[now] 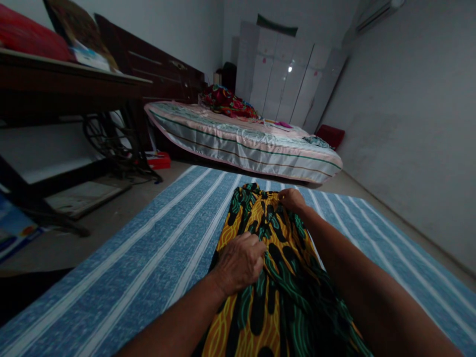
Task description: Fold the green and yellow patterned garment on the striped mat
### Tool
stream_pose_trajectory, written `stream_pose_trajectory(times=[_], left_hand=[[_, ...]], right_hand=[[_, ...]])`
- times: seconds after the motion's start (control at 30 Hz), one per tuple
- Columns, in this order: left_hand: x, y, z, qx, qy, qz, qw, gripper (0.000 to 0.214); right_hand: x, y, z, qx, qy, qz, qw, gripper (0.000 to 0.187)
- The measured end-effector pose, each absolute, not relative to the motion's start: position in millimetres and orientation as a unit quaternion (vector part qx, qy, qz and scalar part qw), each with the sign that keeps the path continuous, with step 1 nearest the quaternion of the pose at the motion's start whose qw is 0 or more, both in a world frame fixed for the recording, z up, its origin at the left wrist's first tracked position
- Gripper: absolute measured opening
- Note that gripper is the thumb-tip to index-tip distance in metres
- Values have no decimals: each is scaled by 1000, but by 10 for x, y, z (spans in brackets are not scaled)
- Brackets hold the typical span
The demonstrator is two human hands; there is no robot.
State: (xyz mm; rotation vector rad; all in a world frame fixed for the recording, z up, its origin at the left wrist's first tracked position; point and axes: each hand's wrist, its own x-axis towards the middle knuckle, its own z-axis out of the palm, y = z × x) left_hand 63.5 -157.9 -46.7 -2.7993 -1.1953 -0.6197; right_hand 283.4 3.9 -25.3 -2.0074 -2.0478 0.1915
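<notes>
A yellow, green and black patterned cloth [275, 297] lies lengthwise on a blue mat with white stripes [156, 258] on the floor. My left hand [240, 263] rests on the cloth's left side with the fingers curled into the fabric. My right hand [292, 199] reaches to the cloth's far end and pinches its edge there.
A mattress [241, 139] with bright bundled cloth [226, 101] lies on the floor ahead. At the left stands a treadle sewing table [74, 79] with items on top. White cabinets [286, 74] line the far wall. A red box [330, 135] sits by the right wall.
</notes>
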Motion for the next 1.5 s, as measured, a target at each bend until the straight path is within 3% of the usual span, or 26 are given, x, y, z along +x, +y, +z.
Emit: stream_pose_trajectory(times=[0.43,0.6,0.7,0.8,0.93,1.0,1.1,1.23,1.5], left_hand=[[671,-1549,-448,-871,-420,-254,16,26],[666,-1519,-453,-875,-411,-255,20,19],[661,-1518,-440,-874,-408,-264,16,15],[653,-1509,-425,-877,-388,-282,15,8],[646,-1465,-446,-896,-329,-298,-3,26],[643,-1439,-472,-905,-309,-293,-14,32],[639,-1410,-508,-908,-308,-282,-19,33],[639,-1388,-519,-906,-335,-258,-22,31],[638,-1394,-273,-922,-348,-152,-70,26]], right_hand=[[2778,-259,-97,-697,-704,8,136,29],[2939,-1213,161,-631,-765,34,128,18],[3128,-2106,200,-536,-825,90,154,19],[3268,-2852,152,-505,-847,107,126,25],[3290,-3263,-7,-502,-858,71,89,45],[3258,-3272,-116,-518,-849,55,86,44],[3220,-3203,-259,-547,-830,36,106,27],[3253,-3101,-249,-562,-812,43,150,26],[3255,-3084,277,-617,-681,234,317,21]])
